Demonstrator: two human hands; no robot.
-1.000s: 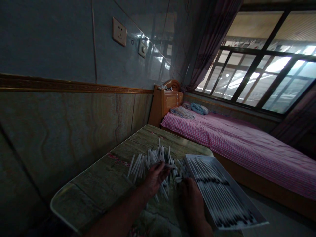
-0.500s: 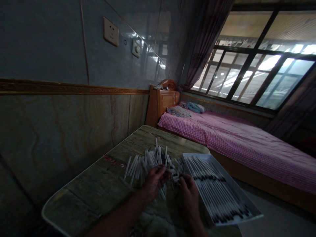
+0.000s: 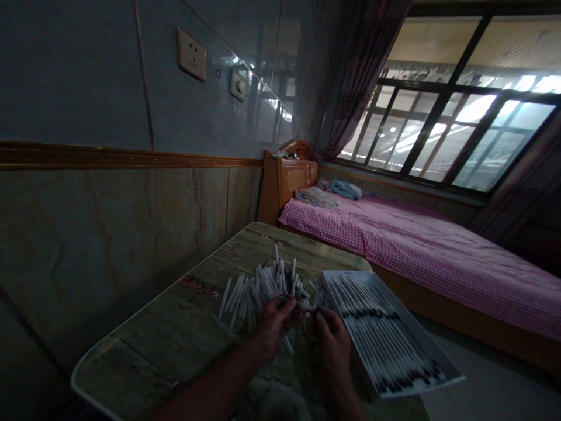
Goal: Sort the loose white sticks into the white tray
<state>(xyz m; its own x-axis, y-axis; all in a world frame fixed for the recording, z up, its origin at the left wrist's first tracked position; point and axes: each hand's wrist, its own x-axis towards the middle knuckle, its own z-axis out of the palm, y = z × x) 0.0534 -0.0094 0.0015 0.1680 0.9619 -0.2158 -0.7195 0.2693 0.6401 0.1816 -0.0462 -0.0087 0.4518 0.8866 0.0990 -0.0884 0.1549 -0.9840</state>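
My left hand (image 3: pixel 276 324) is closed around one end of a slim whitish pen barrel (image 3: pixel 299 304), which points to the right. Close beside it, my right hand (image 3: pixel 332 336) pinches at the barrel's other end; a small dark part seems to be between its fingers, too dim to make out. Behind and left of both hands lies a loose heap of white pen barrels (image 3: pixel 239 295). To the right sits a shallow white tray (image 3: pixel 442 356) holding two rows of white pens (image 3: pixel 385 342) with black ends. Small clear-looking pieces (image 3: pixel 316 287) lie between heap and tray.
Everything rests on a green marble-patterned table (image 3: pixel 144 345) with rounded corners, against a tiled wall (image 3: pixel 175 216). Beyond the table stands a bed (image 3: pixel 394 240) with a pink checked sheet and wooden headboard (image 3: pixel 293 175). A window (image 3: pixel 438 128) is behind it.
My right hand has moved slightly up and left, so its fingertips now meet the end of the barrel in my left hand. My left hand has stayed nearly in place.
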